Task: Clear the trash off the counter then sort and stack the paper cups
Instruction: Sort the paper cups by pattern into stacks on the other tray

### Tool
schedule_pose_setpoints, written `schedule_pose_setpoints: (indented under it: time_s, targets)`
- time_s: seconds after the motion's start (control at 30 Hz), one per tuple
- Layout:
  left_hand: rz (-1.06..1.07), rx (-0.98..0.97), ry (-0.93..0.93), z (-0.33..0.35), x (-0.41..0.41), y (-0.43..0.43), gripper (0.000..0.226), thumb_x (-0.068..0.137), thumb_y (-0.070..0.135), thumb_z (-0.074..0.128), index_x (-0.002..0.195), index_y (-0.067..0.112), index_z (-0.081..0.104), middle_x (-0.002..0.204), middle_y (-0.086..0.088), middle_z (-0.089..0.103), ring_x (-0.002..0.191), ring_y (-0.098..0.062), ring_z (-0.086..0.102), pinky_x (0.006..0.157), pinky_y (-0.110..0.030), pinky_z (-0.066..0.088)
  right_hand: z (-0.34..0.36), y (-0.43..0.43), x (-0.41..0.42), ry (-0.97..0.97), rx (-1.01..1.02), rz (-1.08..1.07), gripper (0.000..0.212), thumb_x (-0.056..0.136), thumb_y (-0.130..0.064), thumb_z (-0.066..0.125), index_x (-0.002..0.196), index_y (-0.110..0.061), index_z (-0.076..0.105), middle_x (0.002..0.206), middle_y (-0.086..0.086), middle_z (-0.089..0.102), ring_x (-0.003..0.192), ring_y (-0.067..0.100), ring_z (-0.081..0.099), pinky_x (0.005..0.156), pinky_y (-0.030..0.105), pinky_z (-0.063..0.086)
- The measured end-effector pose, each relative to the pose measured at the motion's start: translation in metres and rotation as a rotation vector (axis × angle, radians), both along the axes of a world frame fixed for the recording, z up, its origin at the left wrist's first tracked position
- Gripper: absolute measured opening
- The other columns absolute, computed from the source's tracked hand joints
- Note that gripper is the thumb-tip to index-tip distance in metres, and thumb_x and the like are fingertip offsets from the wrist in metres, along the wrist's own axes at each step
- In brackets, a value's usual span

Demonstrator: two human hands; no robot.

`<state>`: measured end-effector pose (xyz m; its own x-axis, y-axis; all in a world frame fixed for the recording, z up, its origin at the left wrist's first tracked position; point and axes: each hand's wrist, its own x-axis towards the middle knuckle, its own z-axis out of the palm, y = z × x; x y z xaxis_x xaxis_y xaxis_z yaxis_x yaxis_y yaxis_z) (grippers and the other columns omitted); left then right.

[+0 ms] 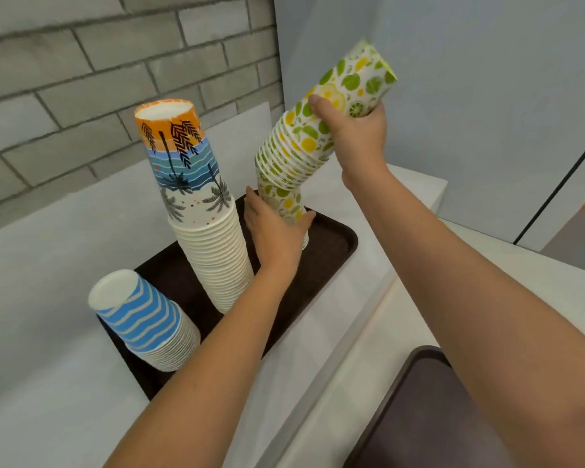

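Note:
Three stacks of upside-down paper cups stand on a dark brown tray [335, 244]. My right hand [355, 133] grips a tilted stack of lime-and-lemon cups [304, 136] near its top, its rims down over a lower citrus stack [282, 201]. My left hand [277, 234] holds that lower citrus stack at its base on the tray. A tall palm-tree stack [196, 197] stands mid-tray. A short blue-wave stack [142, 319] sits at the tray's near left end.
The tray lies on a white counter [48, 265] against a grey brick wall [81, 79]. A second dark tray [419, 417] shows at the bottom right on a lower ledge. A pale wall with a dark seam stands to the right.

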<state>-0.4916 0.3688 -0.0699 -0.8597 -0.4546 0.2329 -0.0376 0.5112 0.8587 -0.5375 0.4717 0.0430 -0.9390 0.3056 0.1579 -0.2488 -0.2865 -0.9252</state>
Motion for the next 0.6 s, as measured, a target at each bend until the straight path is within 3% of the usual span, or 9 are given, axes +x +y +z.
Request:
schedule_pose_setpoints:
  time_s: [0.13, 0.23, 0.33, 0.4, 0.5, 0.6]
  targets:
    - [-0.112, -0.108, 0.130, -0.009, 0.049, 0.007, 0.100, 0.077, 0.023, 0.077, 0.152, 0.009, 0.012, 0.155, -0.010, 0.026, 0.143, -0.021, 0.024, 0.118, -0.038, 0.024, 0.003, -0.014, -0.009, 0.041, 0.207, 0.101, 0.070, 0.062, -0.025, 0.088, 0.120, -0.012, 0.050, 0.113, 0.000, 0.064, 0.098, 0.011, 0.065, 0.082, 0.028, 0.055]
    - [-0.151, -0.171, 0.264, -0.007, 0.083, -0.003, 0.073, 0.085, 0.015, 0.069, 0.147, 0.006, 0.031, 0.148, -0.011, 0.038, 0.138, -0.022, 0.034, 0.114, -0.037, 0.031, 0.006, -0.021, -0.014, 0.062, 0.321, 0.155, 0.073, 0.061, -0.027, 0.088, 0.121, -0.013, 0.049, 0.114, 0.000, 0.063, 0.100, 0.012, 0.063, 0.085, 0.030, 0.055]
    - [-0.135, -0.196, 0.500, 0.007, 0.099, -0.023, 0.040, 0.084, -0.001, 0.066, 0.124, -0.002, 0.059, 0.121, -0.014, 0.057, 0.116, -0.023, 0.056, 0.096, -0.040, 0.050, 0.009, -0.029, -0.017, 0.070, 0.439, 0.209, 0.076, 0.060, -0.031, 0.087, 0.122, -0.013, 0.047, 0.116, 0.000, 0.062, 0.102, 0.013, 0.062, 0.088, 0.033, 0.054]
    - [-0.100, -0.264, 0.669, 0.021, 0.106, -0.036, 0.024, 0.083, -0.006, 0.064, 0.106, -0.004, 0.068, 0.103, -0.016, 0.061, 0.098, -0.016, 0.060, 0.082, -0.030, 0.054, 0.009, -0.034, -0.019, 0.076, 0.514, 0.245, 0.076, 0.059, -0.032, 0.088, 0.121, -0.014, 0.047, 0.116, 0.000, 0.061, 0.102, 0.013, 0.062, 0.088, 0.034, 0.054]
    - [0.005, -0.321, 0.814, 0.046, 0.113, -0.053, 0.015, 0.084, -0.002, 0.064, 0.098, -0.004, 0.069, 0.094, -0.019, 0.057, 0.090, -0.018, 0.055, 0.076, -0.028, 0.051, -0.002, -0.044, -0.016, 0.006, 0.762, 0.328, 0.081, 0.055, -0.037, 0.089, 0.122, -0.014, 0.049, 0.116, 0.000, 0.062, 0.104, 0.017, 0.062, 0.090, 0.040, 0.053]
    - [0.142, -0.265, 0.824, 0.074, 0.109, -0.066, 0.031, 0.083, 0.009, 0.068, 0.110, -0.003, 0.061, 0.105, -0.022, 0.051, 0.098, -0.026, 0.053, 0.084, -0.035, 0.050, -0.025, -0.048, -0.011, -0.044, 0.870, 0.345, 0.082, 0.055, -0.039, 0.088, 0.123, -0.016, 0.048, 0.118, 0.001, 0.061, 0.106, 0.019, 0.060, 0.092, 0.043, 0.052]
